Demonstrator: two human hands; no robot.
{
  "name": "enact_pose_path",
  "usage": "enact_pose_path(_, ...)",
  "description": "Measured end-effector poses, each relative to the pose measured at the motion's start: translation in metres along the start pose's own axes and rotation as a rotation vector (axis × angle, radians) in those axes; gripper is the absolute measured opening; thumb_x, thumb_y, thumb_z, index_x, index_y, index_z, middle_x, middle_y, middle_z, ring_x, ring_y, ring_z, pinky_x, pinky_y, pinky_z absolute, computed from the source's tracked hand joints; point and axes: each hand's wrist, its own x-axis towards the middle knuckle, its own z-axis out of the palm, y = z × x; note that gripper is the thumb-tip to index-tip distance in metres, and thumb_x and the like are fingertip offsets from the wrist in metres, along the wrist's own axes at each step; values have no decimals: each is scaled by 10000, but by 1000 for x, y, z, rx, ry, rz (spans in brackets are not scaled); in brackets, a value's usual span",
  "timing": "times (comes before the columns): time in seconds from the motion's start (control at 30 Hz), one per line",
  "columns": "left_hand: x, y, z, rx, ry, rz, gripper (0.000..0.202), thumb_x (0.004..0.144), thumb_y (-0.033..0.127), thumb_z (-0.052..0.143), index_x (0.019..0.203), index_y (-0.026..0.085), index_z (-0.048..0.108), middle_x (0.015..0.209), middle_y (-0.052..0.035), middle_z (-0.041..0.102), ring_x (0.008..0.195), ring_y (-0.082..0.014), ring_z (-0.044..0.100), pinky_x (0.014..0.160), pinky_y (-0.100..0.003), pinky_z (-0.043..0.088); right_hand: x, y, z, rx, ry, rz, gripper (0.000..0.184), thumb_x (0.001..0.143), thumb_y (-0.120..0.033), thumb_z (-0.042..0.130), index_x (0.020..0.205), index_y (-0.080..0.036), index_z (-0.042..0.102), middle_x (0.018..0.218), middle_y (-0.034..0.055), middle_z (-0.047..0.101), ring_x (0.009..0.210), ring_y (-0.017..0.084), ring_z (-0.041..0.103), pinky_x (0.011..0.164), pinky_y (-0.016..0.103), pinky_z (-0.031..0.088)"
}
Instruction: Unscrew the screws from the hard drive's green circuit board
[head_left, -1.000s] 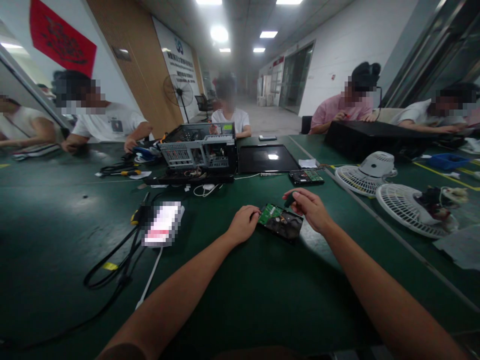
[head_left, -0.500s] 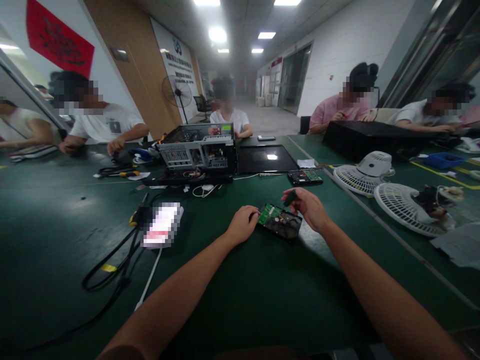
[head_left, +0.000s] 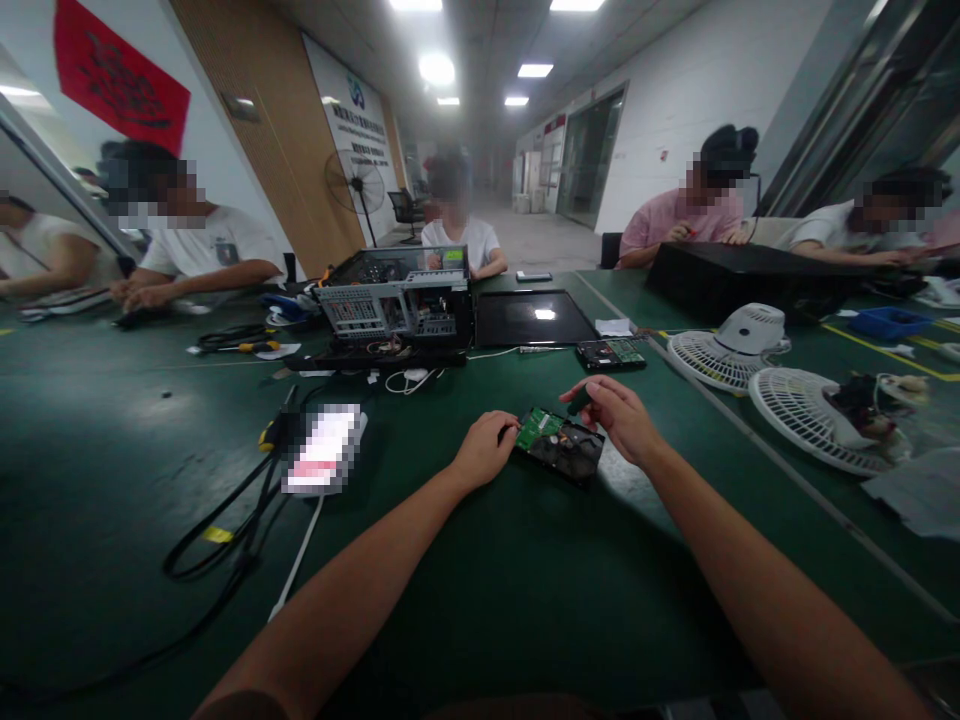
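Dead centre on the dark green table mat (head_left: 480, 600) lies a black hard drive (head_left: 566, 452), flat, underside up, its green circuit board (head_left: 538, 428) covering the far-left corner. The left hand (head_left: 486, 450) sits at the drive's nine o'clock, fingers curled nearly closed, fingertips pressed on the drive's left edge and bracing it. At two o'clock from the drive is the right hand (head_left: 621, 418), thumb and fingers pinched tight around a small dark green tool handle (head_left: 579, 400), held just above the drive's far edge. I cannot tell whether the tool's tip touches the drive.

Out at twelve o'clock stands an open grey metal computer case (head_left: 397, 300), with a flat black side panel (head_left: 532, 318) lying just beside it. A second hard drive with a green board (head_left: 611, 353) lies at one o'clock, well apart from the first. At two and three o'clock rest two round white plastic fan grilles (head_left: 731, 350) (head_left: 817, 415), the nearer one with loose parts heaped on it. At nine o'clock there is a blurred white device (head_left: 326, 448), a yellow-handled screwdriver (head_left: 268, 432) beside it, and black cables (head_left: 225, 530) looping toward the near edge. Other people sit along the far side, hands on their own work.
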Motion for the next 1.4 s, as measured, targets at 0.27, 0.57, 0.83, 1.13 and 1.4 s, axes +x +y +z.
enact_pose_path(0.27, 0, 5, -2, 12, -17, -9, 184, 966, 178, 538, 1063, 205, 691, 1122, -64, 707, 1082, -235, 637, 1002, -408, 504, 2, -1, 0, 64, 11, 34, 376, 943, -505, 553, 1108, -211, 718, 972, 74, 713, 621, 133, 517, 523, 285, 394)
enact_pose_path(0.57, 1, 5, -2, 9, -19, -20, 187, 967, 185, 536, 1064, 211, 693, 1113, -60, 706, 1075, -234, 638, 994, -406, 511, 1, 0, -1, 1, 13, 13, 276, 894, -473, 650, 987, -215, 685, 1021, 58, 721, 628, 117, 535, 520, 262, 382)
enact_pose_path(0.83, 0, 2, -1, 13, -18, -16, 188, 959, 177, 545, 1070, 212, 693, 1106, -60, 708, 1071, -233, 638, 998, -409, 506, 0, -1, 1, 76, -19, 44, 287, 912, -501, 611, 1029, -239, 615, 991, 58, 731, 597, 131, 563, 489, 266, 393)
enact_pose_path(1.13, 0, 4, -2, 9, -14, -17, 187, 959, 171, 546, 1065, 218, 694, 1111, -58, 709, 1080, -233, 639, 999, -402, 509, -1, -3, 1, 42, -26, 46, 287, 897, -458, 642, 1077, -239, 686, 993, 55, 723, 621, 123, 545, 530, 272, 396)
enact_pose_path(1.4, -1, 2, -1, 14, -22, -24, 190, 964, 178, 541, 1079, 215, 689, 1123, -58, 702, 1084, -233, 635, 997, -402, 506, -1, -4, 0, -10, -17, 42, 252, 868, -451, 663, 970, -220, 647, 1052, 64, 734, 600, 108, 506, 494, 251, 325)
